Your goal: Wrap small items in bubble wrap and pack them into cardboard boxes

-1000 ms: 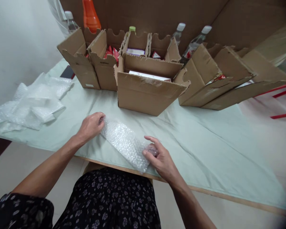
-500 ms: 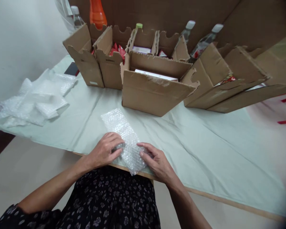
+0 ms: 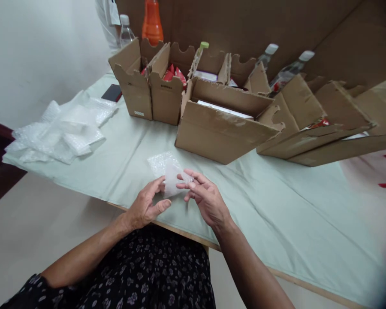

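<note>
A strip of bubble wrap [image 3: 173, 181] lies on the pale green cloth, its near end raised and folded back over the far part. My right hand [image 3: 209, 199] pinches the corner of the raised end between thumb and fingers. At the strip's left side is my left hand [image 3: 145, 202], thumb spread away from its fingers. Its fingertips reach the wrap's left edge, partly hidden there.
Cardboard boxes [image 3: 225, 137] with packets and cartons inside line the table's back. Behind them stand bottles, including an orange one [image 3: 152, 23]. More bubble wrap [image 3: 61, 133] is heaped at left, near a dark flat object [image 3: 112, 92]. The table's wooden edge [image 3: 116, 206] runs in front.
The near end of the bubble wrap has come up off the cloth and folded away from me, held by my right hand. My left hand has let go of the wrap's side. The view has shifted slightly.
</note>
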The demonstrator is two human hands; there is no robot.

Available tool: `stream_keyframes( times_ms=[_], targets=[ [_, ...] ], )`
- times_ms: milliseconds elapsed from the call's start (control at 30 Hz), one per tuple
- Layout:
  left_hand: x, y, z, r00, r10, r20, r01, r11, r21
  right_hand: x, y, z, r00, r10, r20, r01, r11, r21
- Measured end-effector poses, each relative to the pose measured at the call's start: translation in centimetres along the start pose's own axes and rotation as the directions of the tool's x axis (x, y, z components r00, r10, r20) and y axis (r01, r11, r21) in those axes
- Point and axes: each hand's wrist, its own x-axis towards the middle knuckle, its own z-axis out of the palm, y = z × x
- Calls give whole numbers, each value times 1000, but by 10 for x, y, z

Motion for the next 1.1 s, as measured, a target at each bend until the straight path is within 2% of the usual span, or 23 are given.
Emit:
stream_keyframes(
  times_ms=[133, 267, 367, 500, 567, 633, 700, 767, 867, 933, 1000, 1100],
  targets=[
    [-3, -8, 15, 985, 5, -170, 11, 995, 94, 9, 12, -2, 998, 68, 18, -67, 997, -37],
    [2, -6, 23, 954, 129, -270, -57, 964, 258, 13, 19, -6, 992, 116, 54, -111, 989, -96],
    [3, -2, 24, 937, 216, -274, -109, 927, 358, 16, 20, -5, 991, 126, 52, -121, 987, -102],
    [1, 0, 22, 940, 229, -254, -102, 896, 432, 19, 21, -5, 992, 117, 46, -112, 989, -101],
    [0, 0, 21, 946, 226, -231, -100, 884, 456, 19, 22, -9, 995, 82, 58, -71, 983, -172],
    [-1, 0, 21, 950, 229, -213, -105, 876, 471, 17, 21, -17, 998, -11, 57, 30, 942, -334],
    [-2, 0, 21, 951, 234, -203, -111, 869, 482, 14, 21, -26, 983, -170, 72, 181, 810, -558],
    [-3, 1, 20, 955, 225, -193, -103, 863, 495, 12, 23, -35, 935, -311, 172, 330, 584, -741],
    [-7, 1, 17, 960, 190, -207, -54, 848, 527, 12, 29, -41, 864, -349, 362, 455, 238, -858],
    [-8, 1, 14, 961, 170, -220, -24, 837, 546, 13, 34, -40, 840, -337, 426, 473, 70, -878],
    [-8, 0, 12, 965, 161, -206, -19, 829, 559, 14, 38, -37, 820, -352, 451, 472, -30, -881],
    [-3, 2, 12, 975, 164, -147, -57, 834, 548, 9, 39, -36, 786, -406, 466, 464, -109, -879]
  ],
)
